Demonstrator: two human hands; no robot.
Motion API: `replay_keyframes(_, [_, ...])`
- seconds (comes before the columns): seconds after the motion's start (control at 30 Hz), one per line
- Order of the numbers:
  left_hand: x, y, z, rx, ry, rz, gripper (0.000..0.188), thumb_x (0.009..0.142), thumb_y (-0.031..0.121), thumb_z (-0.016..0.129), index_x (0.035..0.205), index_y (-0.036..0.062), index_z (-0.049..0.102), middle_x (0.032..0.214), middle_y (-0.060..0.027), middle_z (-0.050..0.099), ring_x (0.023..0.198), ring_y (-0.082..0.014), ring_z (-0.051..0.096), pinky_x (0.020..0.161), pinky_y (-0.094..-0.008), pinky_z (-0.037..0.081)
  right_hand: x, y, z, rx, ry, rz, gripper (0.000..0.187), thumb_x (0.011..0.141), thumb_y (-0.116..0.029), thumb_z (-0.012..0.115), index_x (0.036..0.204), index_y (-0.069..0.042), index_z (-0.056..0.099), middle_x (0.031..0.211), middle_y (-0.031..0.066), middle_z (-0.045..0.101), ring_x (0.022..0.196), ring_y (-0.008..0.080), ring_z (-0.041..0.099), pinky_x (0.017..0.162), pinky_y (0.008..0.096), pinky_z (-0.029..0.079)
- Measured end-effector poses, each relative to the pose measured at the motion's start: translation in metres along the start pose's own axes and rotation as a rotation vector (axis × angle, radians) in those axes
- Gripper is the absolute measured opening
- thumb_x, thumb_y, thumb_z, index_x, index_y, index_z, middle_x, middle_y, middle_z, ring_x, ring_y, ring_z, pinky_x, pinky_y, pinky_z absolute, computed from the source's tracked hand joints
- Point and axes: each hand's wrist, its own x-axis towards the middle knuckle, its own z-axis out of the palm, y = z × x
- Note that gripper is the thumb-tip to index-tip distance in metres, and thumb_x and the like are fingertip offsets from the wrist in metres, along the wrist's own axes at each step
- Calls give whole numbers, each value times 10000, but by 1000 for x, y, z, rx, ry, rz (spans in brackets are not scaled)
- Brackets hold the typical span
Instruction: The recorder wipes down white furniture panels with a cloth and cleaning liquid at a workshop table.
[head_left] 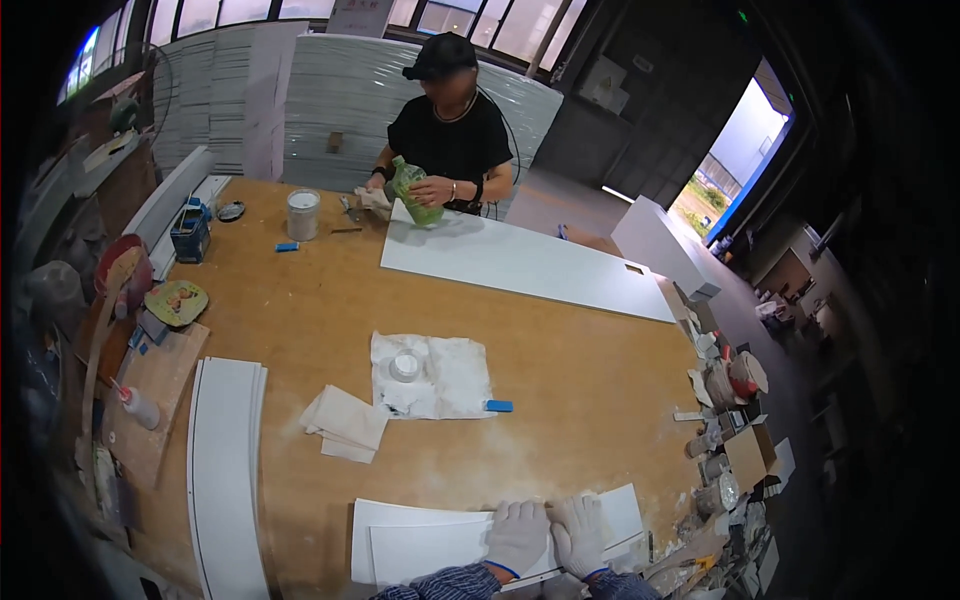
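Note:
Both my hands wear pale work gloves with blue cuff edges, at the near side of the table. My left hand (518, 540) lies palm down on white panels (432, 553), its fingers stretched toward the far edge. Close beside it, my right hand (580, 534) rests on the same panels, also with fingers extended. The panels lie stacked and slightly offset from one another. Farther off, a white cloth (455, 370) carries a small round white tub (404, 367). A blue block (498, 406) touches the cloth's right corner, and folded beige sheets (345, 425) lie at its left.
Across the table (560, 370), a co-worker (455, 135) holds a green bottle (412, 190) over a long white panel (530, 262). Long white strips (225, 480) lie at left, near a squeeze bottle (138, 407). A can (303, 215) stands at the back; jars and boxes crowd the right edge.

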Motion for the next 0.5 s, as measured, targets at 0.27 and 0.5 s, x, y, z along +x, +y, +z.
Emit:
replay_keyframes(0.27, [7, 2, 0, 3, 72, 26, 201, 908, 243, 618, 1023, 81, 646, 946, -74, 646, 940, -252, 616, 904, -425, 440, 17, 83, 21, -110, 381, 280, 622, 966, -257, 588, 1540, -43, 479, 1328, 269, 572, 1337, 505, 447, 1215, 590, 259])
replay_keyframes(0.5, [1, 0, 1, 1, 29, 29, 183, 872, 194, 614, 1016, 81, 631, 933, -88, 628, 959, -271, 609, 915, -426, 437, 29, -6, -26, -38, 13, -169, 518, 912, -232, 595, 1401, -61, 564, 1186, 234, 562, 1168, 447, 503, 1089, 568, 349])
